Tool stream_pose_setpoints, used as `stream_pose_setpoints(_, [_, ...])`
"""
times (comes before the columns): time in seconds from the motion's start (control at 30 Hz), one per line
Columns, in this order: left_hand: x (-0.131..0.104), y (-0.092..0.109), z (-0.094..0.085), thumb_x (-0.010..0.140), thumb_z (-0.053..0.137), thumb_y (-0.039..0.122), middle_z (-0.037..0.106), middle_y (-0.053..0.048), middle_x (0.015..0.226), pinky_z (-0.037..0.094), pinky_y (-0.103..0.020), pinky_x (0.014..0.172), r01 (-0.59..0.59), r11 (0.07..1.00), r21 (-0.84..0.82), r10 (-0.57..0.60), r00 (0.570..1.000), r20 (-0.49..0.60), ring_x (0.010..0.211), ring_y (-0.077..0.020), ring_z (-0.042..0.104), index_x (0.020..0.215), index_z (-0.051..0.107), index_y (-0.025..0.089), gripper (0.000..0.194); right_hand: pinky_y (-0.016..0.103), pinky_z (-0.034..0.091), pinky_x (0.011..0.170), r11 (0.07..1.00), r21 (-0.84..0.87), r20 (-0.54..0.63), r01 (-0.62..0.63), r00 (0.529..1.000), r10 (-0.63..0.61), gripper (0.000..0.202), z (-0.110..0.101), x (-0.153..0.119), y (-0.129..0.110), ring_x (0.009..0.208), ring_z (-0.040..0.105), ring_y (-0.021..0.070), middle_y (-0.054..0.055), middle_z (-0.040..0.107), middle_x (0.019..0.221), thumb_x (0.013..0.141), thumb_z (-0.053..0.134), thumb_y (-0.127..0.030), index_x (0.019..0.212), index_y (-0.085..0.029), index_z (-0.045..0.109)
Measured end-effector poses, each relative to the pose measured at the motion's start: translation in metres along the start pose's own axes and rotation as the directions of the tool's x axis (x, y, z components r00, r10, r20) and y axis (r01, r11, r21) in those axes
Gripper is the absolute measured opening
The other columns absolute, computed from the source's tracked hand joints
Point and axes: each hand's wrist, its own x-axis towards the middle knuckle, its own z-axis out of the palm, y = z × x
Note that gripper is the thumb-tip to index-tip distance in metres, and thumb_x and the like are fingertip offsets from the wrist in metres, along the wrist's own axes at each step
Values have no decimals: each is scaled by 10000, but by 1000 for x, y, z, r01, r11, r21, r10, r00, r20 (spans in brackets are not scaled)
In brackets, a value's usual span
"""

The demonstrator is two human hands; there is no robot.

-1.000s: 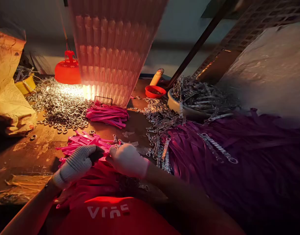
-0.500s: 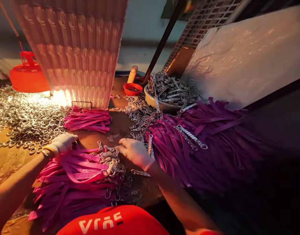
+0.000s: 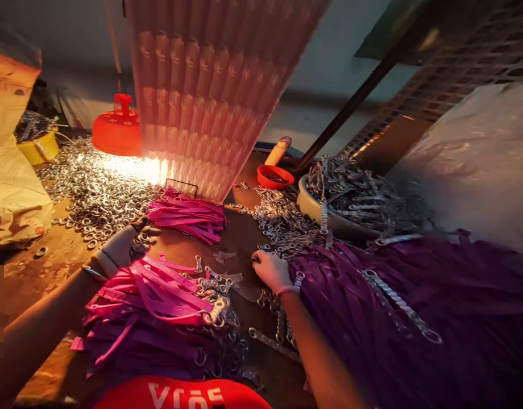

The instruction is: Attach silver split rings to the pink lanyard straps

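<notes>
My left hand (image 3: 127, 241), in a knitted glove, is at the near edge of a heap of metal rings (image 3: 102, 196). Its fingers are curled, and what they hold cannot be made out. Below it lies a stack of pink straps (image 3: 154, 289) with metal links (image 3: 219, 307) at their right ends. My right hand (image 3: 272, 270) is closed in a pinch beside a pile of small metal links (image 3: 282, 218). Something small and dark shows at its fingertips, too small to name. Just right of that hand begins a large heap of purple straps (image 3: 372, 307).
A red lamp (image 3: 116, 133) hangs over the rings beside a corrugated sheet (image 3: 214, 102). Pink straps (image 3: 187, 216) lie at the sheet's foot. Behind are a red bowl (image 3: 275, 177), a bottle (image 3: 278, 150) and a basin (image 3: 310, 201) of metal chains. A yellow container (image 3: 40, 149) stands left.
The view has swung left. My left hand has moved up from the pink straps to the rings. My right hand has gone from the strap ends to the small metal links and closed.
</notes>
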Motion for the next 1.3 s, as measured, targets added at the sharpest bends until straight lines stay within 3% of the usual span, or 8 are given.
stream_pose_setpoints(0.1, [-32, -26, 29, 923, 534, 309, 669, -132, 755, 300, -158, 334, 124, 981, -152, -112, 990, 86, 401, -62, 434, 1060, 698, 48, 338, 342, 438, 824, 994, 64, -61, 89, 994, -85, 150, -4, -11, -9, 999, 635, 275, 120, 727, 937, 846, 586, -207, 864, -180, 732])
stream_pose_setpoints(0.23, [-64, -61, 49, 825, 621, 153, 673, -112, 755, 258, -144, 357, 34, 990, -140, -9, 984, 180, 407, -32, 399, 1069, 707, 55, 277, 268, 473, 849, 937, 226, -169, 266, 958, -231, 225, -16, -50, -39, 985, 652, 190, 76, 723, 1045, 935, 480, -234, 1020, -194, 684])
stream_pose_setpoints(0.4, [-84, -88, 57, 821, 705, 394, 590, -30, 594, 222, -181, 360, -229, 973, 41, 215, 952, 220, 392, -42, 343, 821, 688, 102, 293, 285, 499, 864, 567, 631, -395, 530, 848, -353, 234, -45, -108, -94, 963, 678, 185, 55, 733, 1063, 972, 486, -298, 1131, -219, 638])
stream_pose_setpoints(0.57, [-96, -98, 67, 892, 604, 492, 438, 34, 421, 229, -200, 347, -396, 886, 243, 376, 918, 126, 348, -71, 339, 722, 633, 140, 392, 344, 505, 910, 495, 630, -404, 598, 797, -449, 317, -70, -139, -125, 1030, 654, 205, 77, 704, 1134, 942, 489, -212, 1242, -225, 591])
stream_pose_setpoints(0.83, [-108, -105, 83, 882, 594, 521, 415, 42, 431, 222, -192, 354, -385, 909, 159, 348, 912, 217, 351, -58, 306, 613, 518, 169, 449, 352, 511, 895, 428, 526, -463, 735, 670, -581, 396, -74, -145, -137, 1036, 624, 208, 92, 654, 1141, 909, 502, -114, 1284, -227, 561])
stream_pose_setpoints(0.97, [-104, -112, 81, 892, 567, 476, 440, 38, 457, 233, -191, 353, -402, 906, 135, 375, 908, 186, 355, -62, 328, 648, 530, 172, 391, 316, 497, 826, 489, 521, -499, 700, 714, -492, 210, -75, -147, -136, 939, 661, 207, 70, 715, 1009, 950, 539, -197, 1134, -216, 639])
stream_pose_setpoints(1.13, [-115, -102, 81, 859, 641, 401, 529, 34, 542, 272, -173, 368, -462, 830, 312, 440, 887, 140, 385, -55, 377, 779, 602, 164, 254, 272, 475, 779, 598, 495, -366, 631, 775, -515, 116, -86, -152, -131, 872, 682, 184, 46, 747, 940, 948, 572, -230, 982, -219, 683])
stream_pose_setpoints(1.3, [-116, -97, 76, 847, 631, 349, 491, 39, 531, 250, -170, 364, -424, 870, 252, 387, 904, 184, 387, -52, 368, 728, 572, 168, 224, 278, 491, 845, 501, 637, -356, 586, 800, -484, 172, -86, -147, -133, 945, 676, 175, 40, 744, 1022, 959, 532, -238, 1052, -230, 676])
